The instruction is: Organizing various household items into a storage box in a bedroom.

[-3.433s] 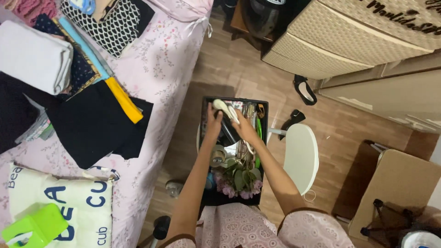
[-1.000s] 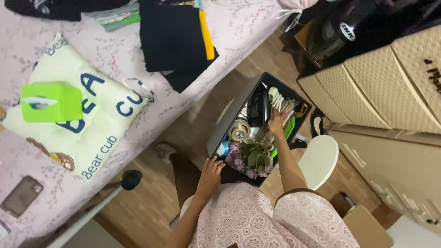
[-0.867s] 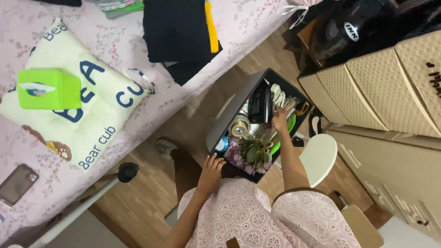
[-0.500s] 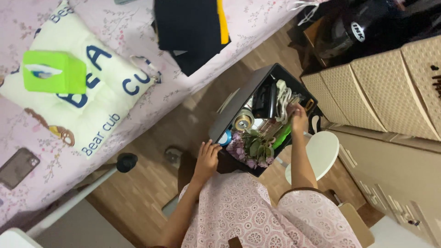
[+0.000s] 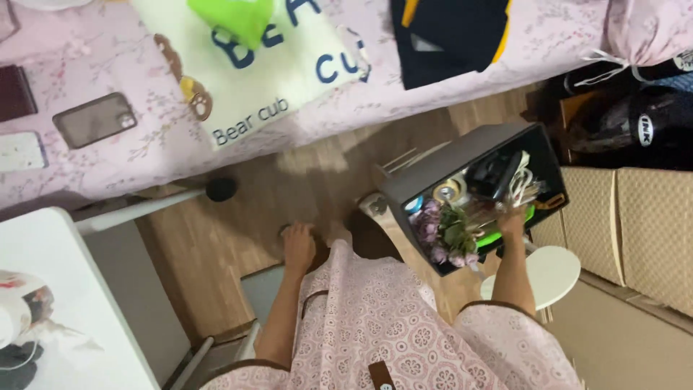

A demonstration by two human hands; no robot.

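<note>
Box: a black open-topped box (image 5: 433,170) stands tilted over the wooden floor (image 5: 289,188), crammed with odds and ends; everything below is placed relative to it.
Right hand: the right hand (image 5: 511,220) is at the box's near right edge, fingers curled among the contents beside a green item (image 5: 498,235) (whether they actually grip something cannot be told, since the clutter hides the fingertips).
Left hand: the left hand (image 5: 298,242) hangs well to the left of the box, apart from it, fingers loose and pointing at the floor, holding nothing.
Flowers: a bunch of purple flowers with green leaves (image 5: 444,235) fills the box's near corner, just left of the right hand.
Tape roll: a tape roll (image 5: 447,191) sits in the box beyond the flowers, by its left wall.
Cable: a pale coiled cable (image 5: 520,180) lies at the box's far end, next to a dark object too blurred to identify.
Stool: a white round stool (image 5: 548,267) stands just right of the box, under the right forearm.
Bed: a pink floral bed (image 5: 130,166) runs above and left of the box, carrying a cream cushion (image 5: 245,79), a phone (image 5: 94,119) and folded dark clothes (image 5: 451,32).
Drawers: beige woven drawers (image 5: 642,231) stand to the right of the box.
</note>
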